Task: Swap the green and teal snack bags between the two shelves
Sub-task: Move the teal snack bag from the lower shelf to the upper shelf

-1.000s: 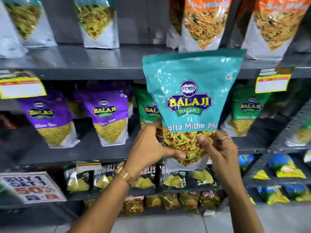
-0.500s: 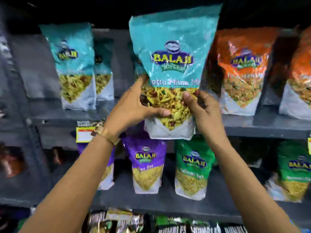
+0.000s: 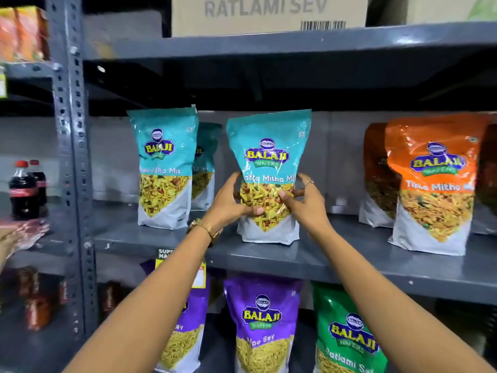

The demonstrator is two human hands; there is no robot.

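Observation:
A teal snack bag [image 3: 269,146] marked Khatta Mitha Mix stands upright on the upper grey shelf [image 3: 336,261]. My left hand [image 3: 231,204] grips its left side and my right hand [image 3: 305,201] grips its right side, thumbs across the clear window. Two more teal bags [image 3: 164,157] stand to its left, one behind the other. On the shelf below, a green Ratlami Sev bag [image 3: 347,332] stands at the lower right, under my right forearm.
Orange snack bags [image 3: 433,181] stand to the right on the upper shelf. Purple Aloo Sev bags [image 3: 265,319] sit below. A cardboard box [image 3: 269,14] rests on the top shelf. Cola bottles [image 3: 24,189] stand beyond the steel upright [image 3: 71,157] at left.
Both hands have carried the teal bag up from in front of the lower shelf and set its base down on the upper shelf, right of the other teal bags.

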